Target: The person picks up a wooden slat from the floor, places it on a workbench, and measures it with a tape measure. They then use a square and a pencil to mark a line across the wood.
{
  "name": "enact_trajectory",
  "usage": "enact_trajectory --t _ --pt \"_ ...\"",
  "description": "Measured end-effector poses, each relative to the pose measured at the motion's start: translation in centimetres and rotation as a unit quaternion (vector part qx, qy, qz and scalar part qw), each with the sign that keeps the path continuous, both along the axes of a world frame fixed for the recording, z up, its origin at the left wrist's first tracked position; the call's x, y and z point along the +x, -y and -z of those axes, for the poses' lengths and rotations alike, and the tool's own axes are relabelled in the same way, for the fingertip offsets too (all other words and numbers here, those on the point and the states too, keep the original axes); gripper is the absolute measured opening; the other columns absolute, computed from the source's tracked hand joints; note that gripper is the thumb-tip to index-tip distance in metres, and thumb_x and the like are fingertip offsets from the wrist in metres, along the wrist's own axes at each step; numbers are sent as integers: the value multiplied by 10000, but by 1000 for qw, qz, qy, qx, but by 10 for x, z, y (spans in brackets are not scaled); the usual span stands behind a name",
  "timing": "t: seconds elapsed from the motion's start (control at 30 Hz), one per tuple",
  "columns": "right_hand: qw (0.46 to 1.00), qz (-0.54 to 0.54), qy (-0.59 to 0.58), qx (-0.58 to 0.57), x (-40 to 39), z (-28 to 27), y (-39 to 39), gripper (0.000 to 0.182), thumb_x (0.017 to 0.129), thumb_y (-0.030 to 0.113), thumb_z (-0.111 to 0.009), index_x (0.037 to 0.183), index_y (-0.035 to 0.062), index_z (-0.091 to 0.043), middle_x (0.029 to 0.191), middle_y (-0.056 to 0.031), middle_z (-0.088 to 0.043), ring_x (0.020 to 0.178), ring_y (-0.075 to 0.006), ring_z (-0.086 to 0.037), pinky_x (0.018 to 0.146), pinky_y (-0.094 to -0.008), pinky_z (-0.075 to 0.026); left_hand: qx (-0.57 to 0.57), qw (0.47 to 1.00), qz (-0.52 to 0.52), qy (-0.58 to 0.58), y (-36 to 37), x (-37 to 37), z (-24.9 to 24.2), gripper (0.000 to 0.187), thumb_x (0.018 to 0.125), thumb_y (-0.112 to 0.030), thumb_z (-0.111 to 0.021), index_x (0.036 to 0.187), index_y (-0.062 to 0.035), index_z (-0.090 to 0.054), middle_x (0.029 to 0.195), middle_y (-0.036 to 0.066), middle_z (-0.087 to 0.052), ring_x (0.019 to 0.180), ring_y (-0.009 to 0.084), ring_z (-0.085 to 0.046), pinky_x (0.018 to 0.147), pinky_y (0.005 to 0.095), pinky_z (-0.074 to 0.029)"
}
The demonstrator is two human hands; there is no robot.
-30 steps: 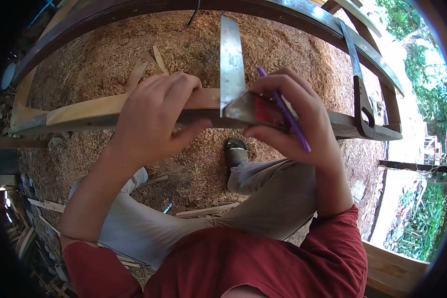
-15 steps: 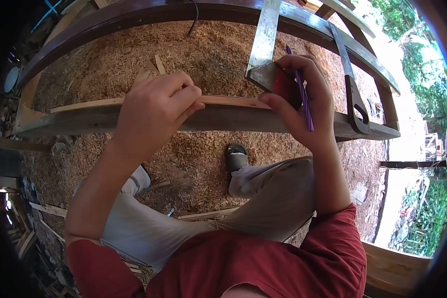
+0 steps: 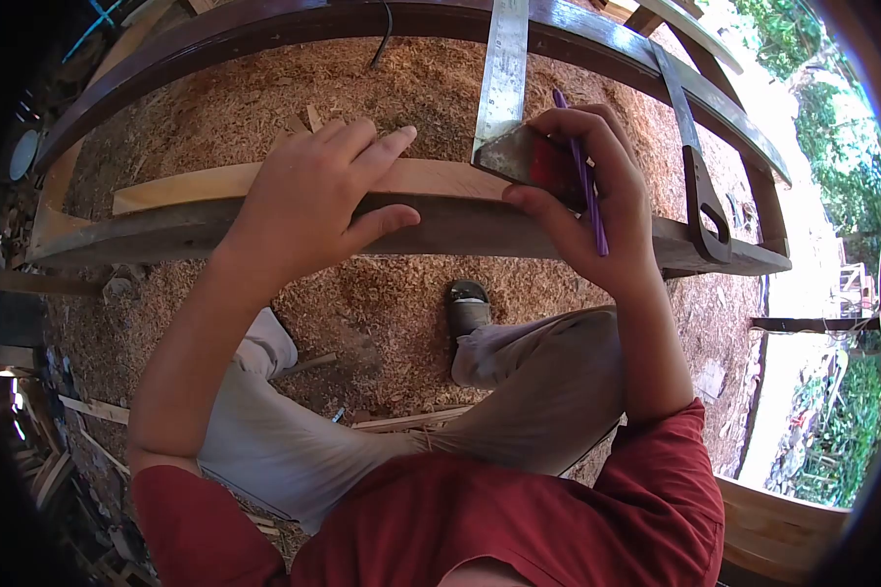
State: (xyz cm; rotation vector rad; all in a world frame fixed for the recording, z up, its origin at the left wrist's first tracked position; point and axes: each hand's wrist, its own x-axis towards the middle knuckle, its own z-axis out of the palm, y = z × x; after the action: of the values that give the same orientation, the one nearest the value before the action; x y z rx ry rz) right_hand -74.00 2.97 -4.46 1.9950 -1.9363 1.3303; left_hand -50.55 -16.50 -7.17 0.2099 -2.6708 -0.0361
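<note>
A pale wooden strip [image 3: 186, 186] lies along the near beam [image 3: 450, 227] of the bench, its broad face showing. My left hand [image 3: 308, 196] rests over the strip with fingers stretched out and the thumb apart, low against the beam. In my right hand [image 3: 612, 186] is a try square [image 3: 502, 83], gripped by its dark stock. Its metal blade points away from me toward the far rail, and the stock's end meets the strip's right part. A purple pencil [image 3: 589, 191] is also tucked between the fingers of that hand. My palm hides part of the stock.
A handsaw [image 3: 703, 201] with a black handle leans across the frame at the right. Beyond the strip runs a dark, glossy rail [image 3: 255, 27] with a thin black cord [image 3: 387, 34] hanging from it. Wood shavings [image 3: 392, 313] cover the ground around my feet.
The strip has turned from showing its thin edge to showing its broad face. My left hand has opened from a pinch. The try square has shifted slightly left.
</note>
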Motion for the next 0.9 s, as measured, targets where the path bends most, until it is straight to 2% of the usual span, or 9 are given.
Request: enact_trajectory --t 0.03,0.1,0.33,0.43,0.5,0.53,0.6,0.7,0.9 --pt "1000 0 0 5 0 1 0 549 829 197 -968 1265 25 -683 1144 -129 -651 1043 -306 -681 926 -395 -563 0 1000 -1 0 1 0 -1 580 1060 -519 -665 1463 -102 -684 1062 128 -682 995 357 -687 850 483 -555" --pt "1000 -3 1 7 -2 0 0 550 829 198 -967 1267 26 -683 1144 -128 -651 1041 -307 -681 924 -393 -562 50 992 -21 113 3 1 -3 660 1036 -623 -641 1483 -139 -669 1068 147 -718 970 385 -713 836 498 -569" --pt "1000 -28 7 5 1 1 -1 538 846 194 -960 1277 31 -684 1150 -121 -650 1042 -285 -683 919 -388 -559 32 990 -26 133 3 1 -5 543 1048 -602 -635 1378 -181 -731 1038 116 -754 968 362 -741 801 501 -581" --pt "1000 -28 7 12 3 0 -4 528 852 194 -958 1273 31 -685 1150 -117 -649 1041 -272 -685 919 -381 -560 11 990 -41 138 1 0 -5 505 1073 -598 -604 1307 -174 -748 977 109 -767 900 354 -749 761 513 -583" --pt "1000 -24 8 13 3 0 -5 525 853 194 -957 1271 30 -686 1146 -115 -649 1037 -269 -685 920 -378 -560 21 992 -56 112 2 0 -7 519 1087 -618 -575 1121 -143 -782 851 135 -749 797 370 -741 710 521 -570" --pt "1000 -19 8 14 3 1 -5 521 855 194 -956 1269 30 -687 1142 -113 -650 1033 -266 -685 920 -375 -560 21 992 -57 113 4 0 -10 519 1087 -618 -575 1121 -143 -782 851 135 -749 797 370 -741 710 521 -570" --pt "1000 -15 6 14 2 1 -5 517 857 193 -955 1267 28 -687 1135 -111 -651 1030 -264 -686 920 -374 -560 67 988 -51 130 10 0 -17 654 1102 -674 -518 911 -103 -772 725 169 -693 720 390 -723 672 522 -548" --pt "1000 -8 7 13 5 1 -6 506 864 190 -949 1264 26 -687 1121 -108 -654 1025 -260 -686 920 -372 -559 102 985 -60 129 11 0 -19 770 1093 -731 -486 790 -74 -750 674 181 -660 713 400 -716 662 513 -536" --pt "999 -20 34 13 7 4 -7 499 872 203 -942 1259 20 -685 1114 -115 -656 1027 -270 -688 925 -372 -556 142 973 -63 173 12 -4 -29 781 1095 -740 -475 823 -69 -767 671 176 -655 690 406 -696 648 522 -518"
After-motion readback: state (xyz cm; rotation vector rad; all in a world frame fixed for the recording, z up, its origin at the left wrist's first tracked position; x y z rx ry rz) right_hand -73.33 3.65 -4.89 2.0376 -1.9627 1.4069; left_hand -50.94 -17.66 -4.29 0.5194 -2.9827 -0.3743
